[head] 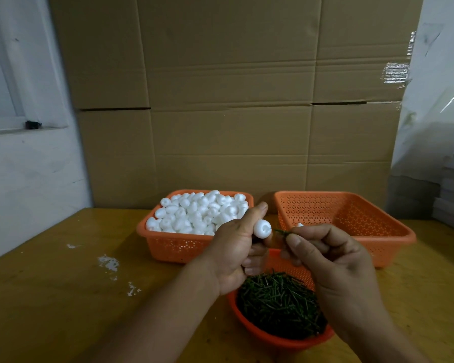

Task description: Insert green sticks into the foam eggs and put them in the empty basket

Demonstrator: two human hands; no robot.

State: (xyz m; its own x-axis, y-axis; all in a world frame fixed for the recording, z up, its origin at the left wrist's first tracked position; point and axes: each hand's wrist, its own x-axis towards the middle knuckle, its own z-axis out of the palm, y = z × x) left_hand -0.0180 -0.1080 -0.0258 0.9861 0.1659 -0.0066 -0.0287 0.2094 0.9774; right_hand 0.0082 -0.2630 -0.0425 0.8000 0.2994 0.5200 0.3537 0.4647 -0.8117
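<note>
My left hand (236, 247) grips a white foam egg (262, 228) between thumb and fingers, its end hole facing right. My right hand (333, 260) pinches a thin green stick (281, 232), whose tip meets the egg's hole. Both hands hover above a round orange basket (273, 339) full of green sticks (278, 305). Behind on the left, an orange basket (168, 244) is heaped with foam eggs (199, 210). At the back right is a second orange basket (378, 247); one white egg (299, 224) shows in it, and my hands hide its near left corner.
The baskets rest on a yellow wooden table (63, 297) with white flecks (110, 263) at the left. Flattened cardboard (233, 100) stands upright behind the baskets. A white wall with a window sill is at the left, and plastic sheeting over grey stacks at the right.
</note>
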